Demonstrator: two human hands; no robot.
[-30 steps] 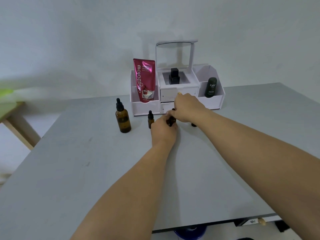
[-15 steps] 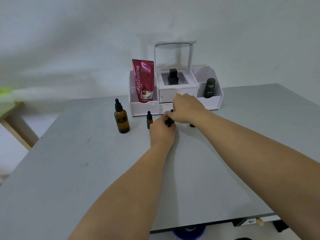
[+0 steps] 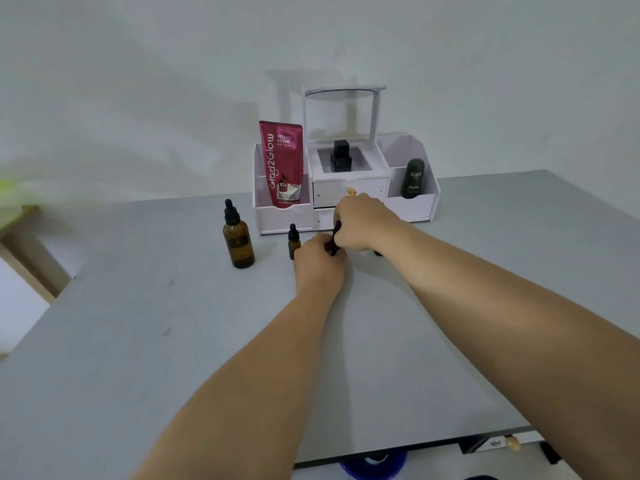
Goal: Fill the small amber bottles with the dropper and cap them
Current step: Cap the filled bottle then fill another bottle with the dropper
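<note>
So we've got the small amber bottle (image 3: 333,244) pinched in the left hand (image 3: 320,263) on the table (image 3: 173,341) by the organizer (image 3: 414,207), right hand (image 3: 363,223) closed round its cap, and we'd say brace low, twist gently and straight.

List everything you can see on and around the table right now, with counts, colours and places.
Large dropper bottle: 1, amber with black dropper cap, table left.
Small capped bottle: 1, amber, beside the left hand.
Small bottle: 1, dark, mostly hidden between both hands.
Dark object: 1, behind the right wrist, unclear.
Organizer: 1, white, table rear.
Tube: 1, magenta, left compartment.
Black bottle: 1, centre tray.
Dark green bottle: 1, right compartment.
Table: 1, grey.
Left hand: gripping the bottle.
Right hand: at its top.
</note>
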